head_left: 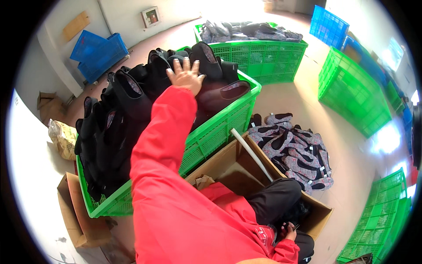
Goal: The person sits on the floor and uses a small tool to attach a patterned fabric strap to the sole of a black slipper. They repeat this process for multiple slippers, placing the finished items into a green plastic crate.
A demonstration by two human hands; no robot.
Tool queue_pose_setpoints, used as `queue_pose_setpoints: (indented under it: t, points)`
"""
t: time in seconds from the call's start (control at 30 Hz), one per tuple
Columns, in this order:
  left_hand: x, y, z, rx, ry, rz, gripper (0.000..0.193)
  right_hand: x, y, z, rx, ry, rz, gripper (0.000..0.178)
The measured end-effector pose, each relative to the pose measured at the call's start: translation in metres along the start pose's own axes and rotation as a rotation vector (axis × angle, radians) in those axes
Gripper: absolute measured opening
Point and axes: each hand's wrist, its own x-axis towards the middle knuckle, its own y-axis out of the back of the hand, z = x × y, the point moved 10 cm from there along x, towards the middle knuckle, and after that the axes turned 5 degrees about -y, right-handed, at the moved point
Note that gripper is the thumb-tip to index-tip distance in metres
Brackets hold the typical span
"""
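Shoes [132, 92], dark and heaped above the green crate's [215, 132] rim, lay under the left hand [185, 75], fingers spread flat; a careless tug risked toppling some out, right hand [289, 231] grip unclear.

Black shoes [127, 110] in green crate [211, 132]; red sleeve [167, 145].

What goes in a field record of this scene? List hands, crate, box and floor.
left hand: open, fingers spread, on the dark shoes heaped in the near green crate
right hand: low by the lap, touching a dark item; grip unclear
sleeves: red
cardboard box: open, beside the crate, a white rod leaning across it
floor pile: grey patterned shoes to the right of the box
far crate: green, holds more grey shoes
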Motion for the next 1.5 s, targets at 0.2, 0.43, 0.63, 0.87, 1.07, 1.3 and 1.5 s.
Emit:
queue_pose_setpoints:
  t: [0.2,0.43,0.63,0.87,1.07,1.3,1.5]
  points:
    - [-0.085,0.045,-0.159,0.255,0.374,-0.064,0.069,0.009,-0.008,0.005,0.017,-0.016,-0.058,0.019]
    - [-0.090,0.041,-0.149,0.027,0.136,0.165,0.032,0.016,-0.013,0.004,0.003,0.021,-0.141,0.021]
    - [-0.022,0.091,-0.086,-0.141,-0.013,0.535,0.032,0.006,-0.007,0.003,0.007,-0.007,-0.087,0.021]
    - [0.107,0.030,-0.063,-0.120,0.052,0.358,0.022,-0.001,-0.012,0.001,0.014,0.010,-0.028,0.019]
    - [0.113,-0.092,-0.012,-0.124,0.120,-0.234,0.060,-0.007,-0.011,0.000,0.019,-0.006,0.023,0.018]
    - [0.085,-0.217,-0.014,-0.121,0.064,-0.687,0.061,0.002,-0.007,0.007,0.023,0.004,0.050,0.018]
    - [0.115,-0.248,-0.038,-0.067,-0.027,-0.612,0.062,0.010,-0.024,0.007,0.026,0.012,-0.012,0.015]
